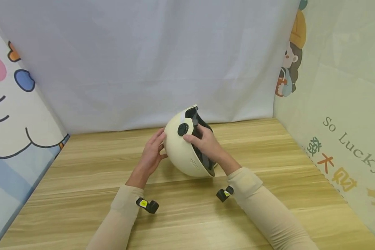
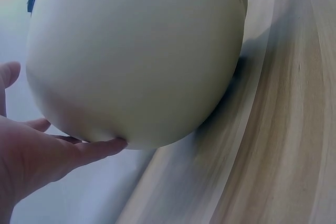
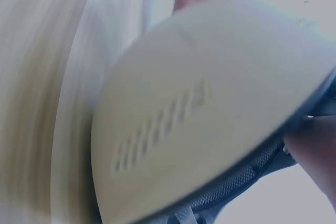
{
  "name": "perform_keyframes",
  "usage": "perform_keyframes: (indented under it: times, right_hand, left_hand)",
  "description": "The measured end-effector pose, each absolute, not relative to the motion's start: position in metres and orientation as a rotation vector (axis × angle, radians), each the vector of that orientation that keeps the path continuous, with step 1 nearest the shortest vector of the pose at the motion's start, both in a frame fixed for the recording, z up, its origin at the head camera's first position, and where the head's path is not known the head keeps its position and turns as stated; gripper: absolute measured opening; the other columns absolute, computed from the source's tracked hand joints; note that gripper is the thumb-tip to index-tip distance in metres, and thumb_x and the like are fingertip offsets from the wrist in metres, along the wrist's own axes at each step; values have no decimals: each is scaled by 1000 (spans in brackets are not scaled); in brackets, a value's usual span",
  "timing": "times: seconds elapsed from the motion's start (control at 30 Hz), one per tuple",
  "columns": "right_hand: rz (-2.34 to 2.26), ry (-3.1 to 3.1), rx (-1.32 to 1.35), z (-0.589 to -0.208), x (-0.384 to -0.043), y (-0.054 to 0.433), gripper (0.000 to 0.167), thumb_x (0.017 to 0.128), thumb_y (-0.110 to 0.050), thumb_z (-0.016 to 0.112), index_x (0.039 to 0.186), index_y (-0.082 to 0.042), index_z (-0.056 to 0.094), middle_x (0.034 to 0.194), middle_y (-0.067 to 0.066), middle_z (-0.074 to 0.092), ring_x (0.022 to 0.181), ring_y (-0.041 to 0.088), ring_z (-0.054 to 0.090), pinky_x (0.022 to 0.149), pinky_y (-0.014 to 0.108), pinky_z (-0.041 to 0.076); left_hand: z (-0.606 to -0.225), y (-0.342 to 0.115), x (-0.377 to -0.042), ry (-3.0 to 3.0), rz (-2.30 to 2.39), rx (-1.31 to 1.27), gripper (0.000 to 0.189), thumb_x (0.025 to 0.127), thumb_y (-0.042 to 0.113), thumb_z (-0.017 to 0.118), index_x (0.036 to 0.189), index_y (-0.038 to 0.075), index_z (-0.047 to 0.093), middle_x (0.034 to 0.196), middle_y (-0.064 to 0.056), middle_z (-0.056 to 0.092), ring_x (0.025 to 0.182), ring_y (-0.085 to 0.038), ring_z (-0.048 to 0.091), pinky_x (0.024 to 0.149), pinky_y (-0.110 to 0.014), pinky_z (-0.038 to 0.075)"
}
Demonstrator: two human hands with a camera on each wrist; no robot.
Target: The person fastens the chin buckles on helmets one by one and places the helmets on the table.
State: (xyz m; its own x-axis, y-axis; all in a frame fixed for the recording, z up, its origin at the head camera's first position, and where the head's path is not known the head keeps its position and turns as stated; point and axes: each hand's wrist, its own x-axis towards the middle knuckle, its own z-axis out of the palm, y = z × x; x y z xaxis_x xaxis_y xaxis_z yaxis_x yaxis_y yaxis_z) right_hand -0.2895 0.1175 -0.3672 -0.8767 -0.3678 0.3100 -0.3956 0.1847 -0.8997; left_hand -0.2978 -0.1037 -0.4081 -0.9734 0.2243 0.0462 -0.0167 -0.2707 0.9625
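Observation:
A cream helmet [image 1: 178,149] rests tilted on the wooden table, its black-lined opening turned to the right. A round black knob [image 1: 183,129] sits on its side, and rows of small vents show lower on the shell. My left hand [image 1: 151,152] supports the rounded shell from the left; in the left wrist view its fingertips [image 2: 113,144] press on the smooth surface with fingers fairly straight. With my right hand [image 1: 206,140] I grip the helmet's rim, thumb on the outer shell beside the knob and the other fingers inside the opening, mostly hidden there.
The wood-grained table [image 1: 90,194] spreads around the helmet. A white cloth [image 1: 128,69] hangs along its back edge. Cartoon-printed panels stand at the left [image 1: 15,104] and right. Each sleeved wrist carries a small black camera [image 1: 151,206].

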Motion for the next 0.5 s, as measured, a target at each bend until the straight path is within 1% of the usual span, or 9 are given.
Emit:
perform_keyframes:
  times: [0.13, 0.3, 0.37, 0.5]
  right_hand:
    - [2057, -2281, 723, -365, -289, 116, 55, 88, -25, 65, 133, 5, 55, 112, 18, 66, 94, 20, 65, 84, 33, 54]
    - [2236, -2138, 650, -364, -285, 114, 55, 87, -15, 65, 134, 10, 52, 112, 20, 65, 93, 18, 65, 84, 32, 54]
    - [2268, -2089, 596, -365, -285, 114, 55, 86, -13, 64, 134, 11, 51, 113, 19, 65, 93, 17, 65, 85, 31, 54]
    - [2290, -2020, 545, -366, -285, 115, 59, 86, -14, 64, 138, 11, 50, 113, 19, 65, 92, 16, 64, 83, 29, 54]
  left_hand:
    - [-408, -105, -298, 1800, 2368, 271, 53, 106, 33, 49, 153, 12, 38, 153, -12, 38, 141, -34, 36, 105, -68, 32]
    - [-408, -107, -297, 1814, 2338, 320, 55, 105, 32, 50, 154, 10, 36, 156, -12, 35, 144, -33, 31, 106, -68, 30]
    - [-409, -108, -297, 1812, 2317, 352, 56, 105, 32, 51, 155, 11, 34, 157, -12, 33, 146, -32, 28, 106, -70, 28]
    - [-414, -111, -301, 1765, 2278, 404, 60, 105, 35, 47, 158, 14, 26, 160, -13, 27, 147, -33, 22, 105, -73, 24]
